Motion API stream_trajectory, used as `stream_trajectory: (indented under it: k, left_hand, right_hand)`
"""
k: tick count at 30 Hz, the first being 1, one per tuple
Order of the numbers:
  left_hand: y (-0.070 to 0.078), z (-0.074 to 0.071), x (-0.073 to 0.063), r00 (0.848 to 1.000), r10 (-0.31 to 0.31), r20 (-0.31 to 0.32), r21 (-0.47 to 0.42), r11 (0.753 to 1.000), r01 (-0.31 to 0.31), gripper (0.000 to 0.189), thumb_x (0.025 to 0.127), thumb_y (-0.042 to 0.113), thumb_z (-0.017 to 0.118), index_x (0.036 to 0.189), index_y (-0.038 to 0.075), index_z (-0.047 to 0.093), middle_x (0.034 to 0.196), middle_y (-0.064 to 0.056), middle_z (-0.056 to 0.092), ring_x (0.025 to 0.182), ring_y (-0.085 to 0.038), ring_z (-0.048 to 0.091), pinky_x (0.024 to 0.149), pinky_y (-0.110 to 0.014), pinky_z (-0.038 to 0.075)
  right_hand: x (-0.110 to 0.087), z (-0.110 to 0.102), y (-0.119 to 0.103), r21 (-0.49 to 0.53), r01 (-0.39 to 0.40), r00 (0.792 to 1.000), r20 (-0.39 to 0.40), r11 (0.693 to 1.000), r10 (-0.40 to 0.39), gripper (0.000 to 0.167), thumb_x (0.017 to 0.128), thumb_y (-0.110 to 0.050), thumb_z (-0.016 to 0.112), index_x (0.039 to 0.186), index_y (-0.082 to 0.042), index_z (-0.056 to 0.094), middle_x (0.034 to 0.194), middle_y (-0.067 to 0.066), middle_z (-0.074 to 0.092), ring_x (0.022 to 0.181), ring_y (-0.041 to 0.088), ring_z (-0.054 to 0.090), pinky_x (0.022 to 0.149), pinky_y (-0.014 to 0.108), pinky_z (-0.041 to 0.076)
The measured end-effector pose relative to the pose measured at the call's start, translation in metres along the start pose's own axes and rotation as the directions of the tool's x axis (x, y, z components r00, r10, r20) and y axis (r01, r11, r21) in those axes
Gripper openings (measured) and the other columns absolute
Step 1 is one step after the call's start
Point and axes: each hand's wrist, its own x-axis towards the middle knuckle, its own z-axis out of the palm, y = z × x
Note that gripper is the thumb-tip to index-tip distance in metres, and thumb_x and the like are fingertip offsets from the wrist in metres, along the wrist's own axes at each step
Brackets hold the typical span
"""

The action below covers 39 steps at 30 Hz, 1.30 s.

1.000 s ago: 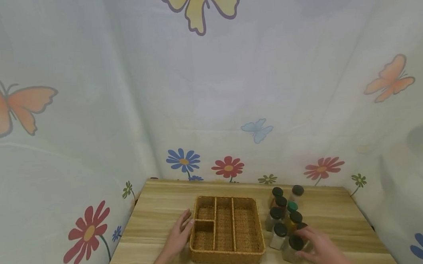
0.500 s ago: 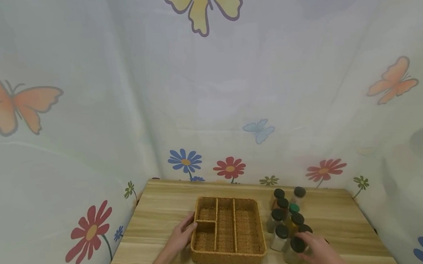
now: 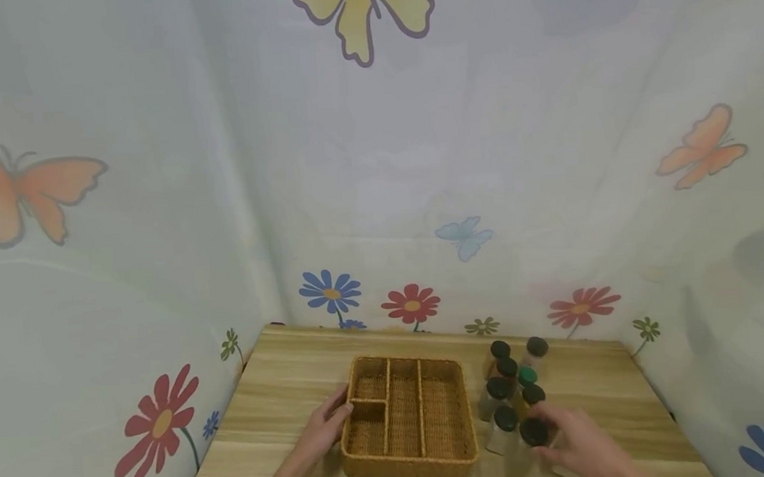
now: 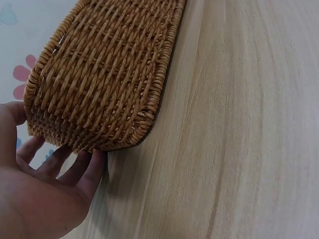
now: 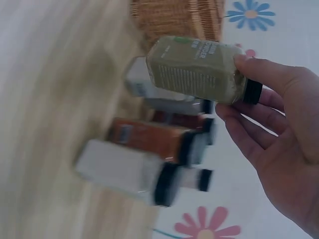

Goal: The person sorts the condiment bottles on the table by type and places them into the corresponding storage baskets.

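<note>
My right hand grips a spice jar by its black cap, thumb on one side and fingers on the other. The jar holds greenish-brown powder, and its label reads "powder". It hangs above the front of the jar group; in the right wrist view it is raised over the other jars. My left hand holds the left side of the wicker basket, thumb at the rim and fingertips against the outer wall. In the left wrist view those fingers meet the wall near the lower corner. The basket's divided compartments hold nothing.
Right of the basket stand several other jars, among them a white one, one with a green cap and a black-capped one at the back. Everything rests on a wooden table. Printed cloth walls surround it.
My right hand has taken the front jar and lifted it from among the others, where it stood half a second ago. The left hand and basket stay put.
</note>
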Motion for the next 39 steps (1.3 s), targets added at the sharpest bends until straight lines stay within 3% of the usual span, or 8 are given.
stream_trajectory:
  k: [3, 8, 11, 15, 20, 27, 39]
  left_hand:
    - [-0.001, -0.005, 0.000, 1.000, 0.012, -0.002, -0.003, 1.000, -0.012, 0.061, 0.112, 0.023, 0.055, 0.164, 0.001, 0.033, 0.166, -0.031, 0.032, 0.143, -0.052, 0.046, 0.105, -0.053, 0.057]
    - [-0.003, -0.010, 0.001, 1.000, 0.022, -0.004, 0.006, 1.000, -0.022, 0.061, 0.113, 0.024, 0.054, 0.165, 0.002, 0.032, 0.165, -0.031, 0.034, 0.144, -0.053, 0.044, 0.104, -0.053, 0.057]
    - [-0.004, -0.009, 0.003, 1.000, 0.020, -0.015, 0.017, 1.000, -0.020, 0.060, 0.112, 0.025, 0.055, 0.164, 0.003, 0.034, 0.163, -0.031, 0.037, 0.142, -0.052, 0.047, 0.103, -0.052, 0.058]
    - [-0.005, -0.007, 0.003, 0.999, 0.026, -0.031, 0.010, 1.000, -0.025, 0.059, 0.112, 0.022, 0.056, 0.163, 0.002, 0.037, 0.161, -0.031, 0.040, 0.141, -0.051, 0.049, 0.101, -0.051, 0.060]
    - [-0.005, -0.006, 0.004, 0.999, 0.031, -0.012, -0.034, 0.999, -0.031, 0.059, 0.111, 0.018, 0.057, 0.163, 0.001, 0.036, 0.162, -0.033, 0.037, 0.142, -0.054, 0.046, 0.100, -0.053, 0.060]
    - [-0.003, -0.005, 0.007, 0.999, 0.023, 0.026, -0.082, 0.996, -0.021, 0.061, 0.111, 0.018, 0.058, 0.164, 0.002, 0.035, 0.163, -0.033, 0.034, 0.143, -0.053, 0.044, 0.102, -0.054, 0.059]
    - [-0.001, -0.002, 0.005, 1.000, 0.004, 0.030, -0.102, 0.995, -0.001, 0.063, 0.110, 0.020, 0.059, 0.164, 0.001, 0.033, 0.162, -0.034, 0.034, 0.144, -0.053, 0.044, 0.103, -0.055, 0.057]
  right_hand:
    - [0.019, -0.015, -0.021, 0.017, 0.028, 0.999, -0.027, 0.999, -0.027, 0.043, 0.091, -0.031, 0.087, 0.122, -0.010, 0.068, 0.111, -0.002, 0.073, 0.093, 0.010, 0.071, 0.075, 0.032, 0.064]
    - [0.061, -0.021, -0.041, -0.073, 0.046, 0.993, -0.101, 0.996, -0.053, 0.047, 0.090, -0.025, 0.088, 0.128, -0.007, 0.067, 0.117, 0.001, 0.073, 0.100, 0.019, 0.073, 0.085, 0.037, 0.065]
    - [0.089, -0.011, -0.040, -0.124, 0.044, 0.990, -0.130, 0.991, -0.060, 0.046, 0.088, -0.019, 0.089, 0.127, -0.009, 0.068, 0.114, -0.001, 0.073, 0.099, 0.018, 0.072, 0.084, 0.037, 0.065]
    - [0.123, 0.013, -0.033, -0.131, 0.055, 0.991, -0.114, 0.990, -0.070, 0.042, 0.090, -0.013, 0.087, 0.126, -0.008, 0.067, 0.115, 0.002, 0.073, 0.103, 0.020, 0.072, 0.088, 0.040, 0.065]
    - [0.154, 0.038, -0.023, -0.137, 0.056, 0.993, -0.094, 0.989, -0.069, 0.039, 0.093, -0.010, 0.084, 0.127, -0.005, 0.065, 0.118, 0.007, 0.071, 0.110, 0.027, 0.070, 0.091, 0.048, 0.063]
    - [0.179, 0.064, -0.003, -0.216, 0.097, 0.988, -0.094, 0.972, -0.119, 0.037, 0.087, -0.004, 0.087, 0.116, -0.003, 0.064, 0.104, 0.009, 0.070, 0.095, 0.026, 0.069, 0.077, 0.044, 0.061]
    - [0.185, 0.082, 0.009, -0.184, 0.008, 0.997, -0.068, 0.983, -0.021, 0.037, 0.090, -0.004, 0.084, 0.121, -0.003, 0.064, 0.115, 0.015, 0.067, 0.107, 0.035, 0.067, 0.087, 0.053, 0.060]
